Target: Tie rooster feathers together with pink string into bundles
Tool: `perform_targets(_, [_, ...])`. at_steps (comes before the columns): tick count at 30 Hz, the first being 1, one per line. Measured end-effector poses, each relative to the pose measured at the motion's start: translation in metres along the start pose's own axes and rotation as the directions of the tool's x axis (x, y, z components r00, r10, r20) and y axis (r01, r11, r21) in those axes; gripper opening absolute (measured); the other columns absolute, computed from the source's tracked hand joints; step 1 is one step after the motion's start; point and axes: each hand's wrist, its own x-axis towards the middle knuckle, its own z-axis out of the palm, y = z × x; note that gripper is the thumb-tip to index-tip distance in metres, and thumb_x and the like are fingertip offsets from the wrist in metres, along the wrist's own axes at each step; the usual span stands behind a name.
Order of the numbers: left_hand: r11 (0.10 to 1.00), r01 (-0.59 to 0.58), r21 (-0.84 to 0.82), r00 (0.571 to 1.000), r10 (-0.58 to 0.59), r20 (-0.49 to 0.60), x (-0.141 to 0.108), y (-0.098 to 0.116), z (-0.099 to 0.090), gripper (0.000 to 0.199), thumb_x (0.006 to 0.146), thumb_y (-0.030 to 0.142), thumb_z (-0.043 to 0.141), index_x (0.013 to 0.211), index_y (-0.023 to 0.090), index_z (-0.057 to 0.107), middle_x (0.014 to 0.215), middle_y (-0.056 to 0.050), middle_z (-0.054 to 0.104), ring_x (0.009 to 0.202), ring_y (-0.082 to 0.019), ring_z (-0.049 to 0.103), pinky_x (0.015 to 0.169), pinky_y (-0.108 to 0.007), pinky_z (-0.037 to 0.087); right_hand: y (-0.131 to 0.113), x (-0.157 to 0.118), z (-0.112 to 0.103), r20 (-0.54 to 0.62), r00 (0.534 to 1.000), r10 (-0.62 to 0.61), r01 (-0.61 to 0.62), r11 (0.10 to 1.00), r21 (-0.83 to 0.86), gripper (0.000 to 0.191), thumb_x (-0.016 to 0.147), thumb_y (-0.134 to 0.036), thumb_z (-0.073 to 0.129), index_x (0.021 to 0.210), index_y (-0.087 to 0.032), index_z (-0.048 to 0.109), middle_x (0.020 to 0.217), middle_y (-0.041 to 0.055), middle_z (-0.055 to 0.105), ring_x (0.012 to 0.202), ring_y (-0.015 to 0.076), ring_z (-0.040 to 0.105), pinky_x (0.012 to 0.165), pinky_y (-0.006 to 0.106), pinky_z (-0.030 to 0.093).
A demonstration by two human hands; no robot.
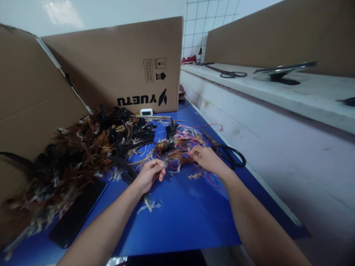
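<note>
On a blue table (191, 218), my left hand (151, 175) is closed in a pinch near the middle, and what it may hold is too small to make out. My right hand (203, 157) is closed at the edge of a tangle of red string (191, 137) mixed with feathers; its fingertips touch the tangle, and what they grip is hidden. A small dark feather bunch (171, 130) stands just beyond the hands. The large pile of brown and black feathers (83, 147) lies to the left. Black-handled scissors (233, 155) rest right of my right hand. A feather scrap (149, 204) lies below my left hand.
A dark phone (79, 214) lies at the left. Behind the table stand a cardboard box (111, 66) and a small white digital device (146, 112). Along the right, a white ledge (277, 96) holds another pair of scissors (229, 74) and a flat object on a stand (285, 69).
</note>
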Motion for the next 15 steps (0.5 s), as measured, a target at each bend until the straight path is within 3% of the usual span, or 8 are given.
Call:
perform_targets(5, [1.0,-0.003,0.002,1.0,0.003,0.003,0.0001,0.0001,-0.0001,0.023,0.073,0.032,0.068,0.073,0.013,0.054,0.059,0.001,0.056,0.043,-0.006,0.046,0.044,-0.018,0.036,-0.0032,-0.0006,-0.004,-0.106,0.994,-0.011,0.017,0.998,0.064,0.01,0.076,-0.018,0.047,0.071,-0.019,0.055,0.062,-0.0003,0.058,0.058,0.0131,0.052,0.057,0.023,0.034])
perform_targets(10, [1.0,-0.002,0.007,1.0,0.002,0.004,-0.0001,0.0003,-0.0002,0.024,0.073,0.032,0.069,0.073,0.013,0.054,0.059,0.001,0.056,0.043,-0.006,0.047,0.043,-0.018,0.036,-0.0043,-0.0019,-0.0062,-0.082,0.996,0.019,-0.02,1.0,-0.002,0.008,0.08,-0.019,0.047,0.078,-0.02,0.055,0.063,-0.0003,0.058,0.058,0.0136,0.052,0.056,0.023,0.032])
perform_targets(15, [1.0,0.003,0.003,1.0,-0.003,0.005,0.0,0.0003,0.0,0.025,0.072,0.034,0.069,0.073,0.013,0.054,0.059,0.001,0.056,0.043,-0.006,0.046,0.044,-0.018,0.036,0.0019,0.0011,0.0026,-0.078,0.996,0.049,-0.058,0.992,-0.108,0.007,0.079,-0.02,0.053,0.083,-0.02,0.059,0.079,0.0029,0.063,0.068,0.0147,0.057,0.06,0.023,0.036])
